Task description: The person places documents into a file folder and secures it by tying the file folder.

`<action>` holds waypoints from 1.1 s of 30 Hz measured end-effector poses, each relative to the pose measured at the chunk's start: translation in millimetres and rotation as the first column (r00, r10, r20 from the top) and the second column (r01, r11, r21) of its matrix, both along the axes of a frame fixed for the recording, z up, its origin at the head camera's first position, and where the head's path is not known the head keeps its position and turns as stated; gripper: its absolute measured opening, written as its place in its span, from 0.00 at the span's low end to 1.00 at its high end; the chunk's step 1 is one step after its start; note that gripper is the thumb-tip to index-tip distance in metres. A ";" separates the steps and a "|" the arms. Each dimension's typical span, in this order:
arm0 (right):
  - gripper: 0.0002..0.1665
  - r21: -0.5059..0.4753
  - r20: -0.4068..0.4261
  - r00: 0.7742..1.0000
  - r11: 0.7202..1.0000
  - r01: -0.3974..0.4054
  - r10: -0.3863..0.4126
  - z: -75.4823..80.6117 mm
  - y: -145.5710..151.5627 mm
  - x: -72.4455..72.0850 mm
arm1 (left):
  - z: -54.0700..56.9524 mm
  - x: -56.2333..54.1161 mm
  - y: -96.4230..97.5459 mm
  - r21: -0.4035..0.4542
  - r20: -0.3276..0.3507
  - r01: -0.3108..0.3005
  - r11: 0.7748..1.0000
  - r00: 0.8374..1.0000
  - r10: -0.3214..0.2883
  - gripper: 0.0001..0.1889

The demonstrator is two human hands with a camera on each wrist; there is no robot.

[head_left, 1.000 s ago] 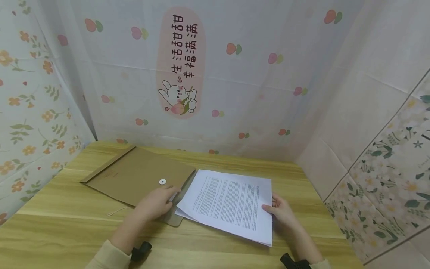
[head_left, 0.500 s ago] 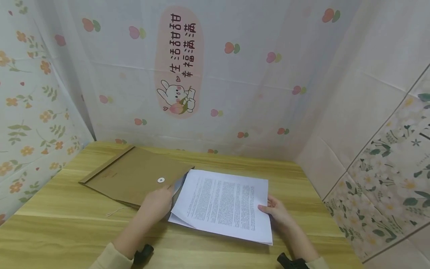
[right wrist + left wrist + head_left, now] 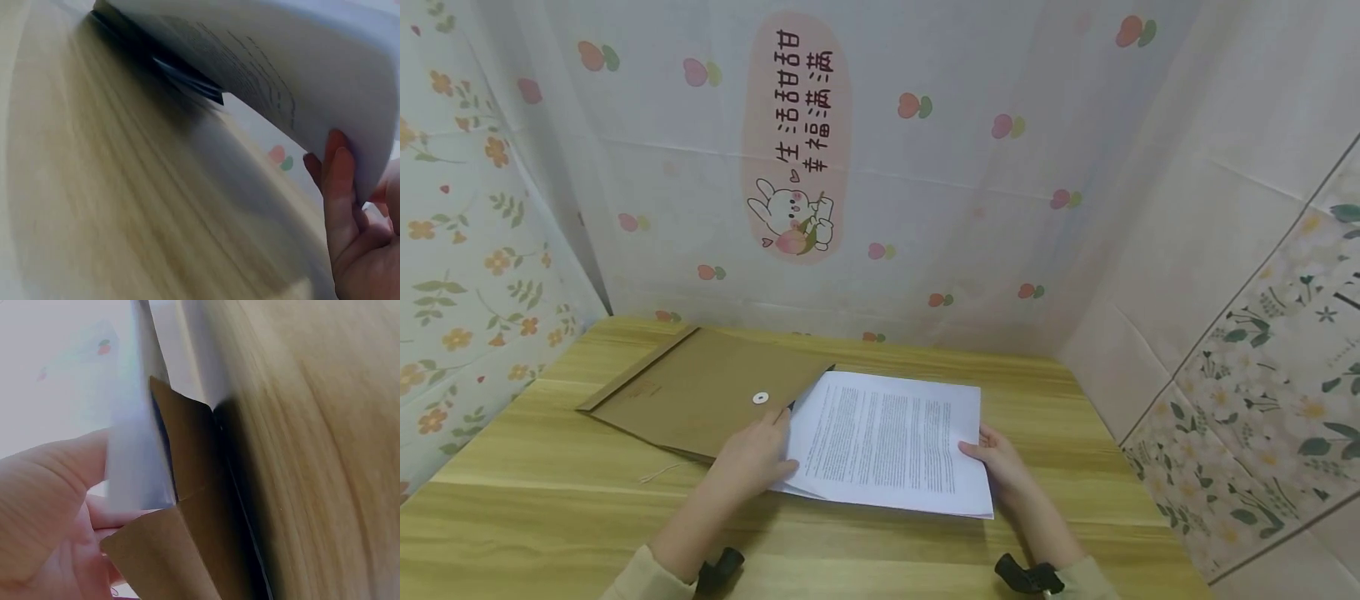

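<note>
A stack of printed sheets [image 3: 883,442] lies tilted at the mouth of a brown string-tie document envelope [image 3: 715,379], its left end just inside the opening. My right hand [image 3: 1003,467] grips the stack's right edge, thumb on top and fingers beneath, as the right wrist view also shows. My left hand [image 3: 752,458] holds the envelope's mouth edge, with its thumb on the near left corner of the sheets. In the left wrist view, the thumb [image 3: 69,459] lies against the paper, and the fingers are partly hidden behind the brown envelope panel [image 3: 159,556].
All of this is on a wood-grain table [image 3: 820,554]. A thin string [image 3: 662,472] trails from the envelope's near side. Patterned curtains [image 3: 925,183] close off the back and left, and a flowered covering [image 3: 1285,400] stands on the right.
The right hand has moved left with the sheets, bringing their left end into the envelope's mouth. The left thumb has moved out onto the paper; the envelope stays almost where it was.
</note>
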State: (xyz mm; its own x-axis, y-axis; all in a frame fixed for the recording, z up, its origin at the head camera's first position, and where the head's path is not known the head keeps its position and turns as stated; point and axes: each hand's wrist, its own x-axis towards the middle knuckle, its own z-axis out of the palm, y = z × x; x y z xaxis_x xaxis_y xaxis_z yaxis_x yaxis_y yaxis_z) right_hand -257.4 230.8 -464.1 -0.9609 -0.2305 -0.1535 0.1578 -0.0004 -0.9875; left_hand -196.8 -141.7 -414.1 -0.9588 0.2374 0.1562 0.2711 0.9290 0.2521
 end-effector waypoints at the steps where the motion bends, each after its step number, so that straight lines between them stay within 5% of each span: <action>1: 0.34 -0.006 0.010 1.000 1.000 0.024 -0.024 -0.1 -2.1 -1.2 | 0.4 0.0 -0.1 0.001 0.000 0.001 1.000 1.000 -0.001 0.38; 13: 0.32 -0.050 0.028 0.972 0.971 0.236 -0.235 -2.8 -21.3 -11.7 | -4.2 1.3 -3.1 0.024 -0.079 0.062 0.998 0.995 -0.060 0.42; 33: 0.32 -0.160 -0.002 0.978 0.966 0.204 -0.207 -0.6 -112.1 17.2 | -9.6 -2.8 -3.2 0.041 -0.032 0.086 0.995 0.996 -0.085 0.41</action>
State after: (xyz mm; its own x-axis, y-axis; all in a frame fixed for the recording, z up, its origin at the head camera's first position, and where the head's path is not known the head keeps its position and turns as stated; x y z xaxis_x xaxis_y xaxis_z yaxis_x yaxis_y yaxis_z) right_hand -240.2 118.7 -464.7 -0.9925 -0.0482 -0.1127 0.1198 -0.1874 -0.9749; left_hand -199.6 -145.0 -423.7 -0.9299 0.3111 0.1960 0.3573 0.8907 0.2811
